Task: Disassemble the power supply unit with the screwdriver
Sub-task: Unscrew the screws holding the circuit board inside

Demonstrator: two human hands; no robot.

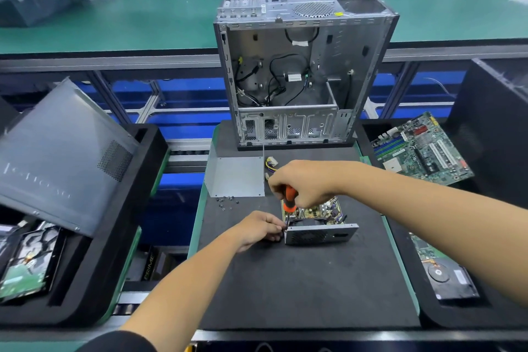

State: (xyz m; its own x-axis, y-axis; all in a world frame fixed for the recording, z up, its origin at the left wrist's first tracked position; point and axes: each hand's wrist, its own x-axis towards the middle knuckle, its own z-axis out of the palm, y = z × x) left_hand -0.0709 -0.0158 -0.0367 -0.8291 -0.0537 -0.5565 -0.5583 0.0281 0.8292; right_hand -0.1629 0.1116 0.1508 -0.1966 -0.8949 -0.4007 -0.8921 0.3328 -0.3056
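Observation:
The power supply unit (320, 233) lies open on the black mat (300, 288), its circuit board and fan exposed and its grey vented panel facing me. My right hand (305, 183) grips the orange-and-black screwdriver (290, 201), held upright with its tip at the unit's near left corner. My left hand (261, 228) pinches that same corner with its fingertips. The removed grey metal cover (235, 177) lies flat behind the unit. Several small loose screws (227, 202) sit on the mat beside the cover.
An empty computer case (303, 71) stands at the mat's far edge. A motherboard (420, 151) lies at right, a hard drive (448, 280) in the black tray at near right. At left, a grey side panel (63, 157) leans on a tray holding drives (25, 260).

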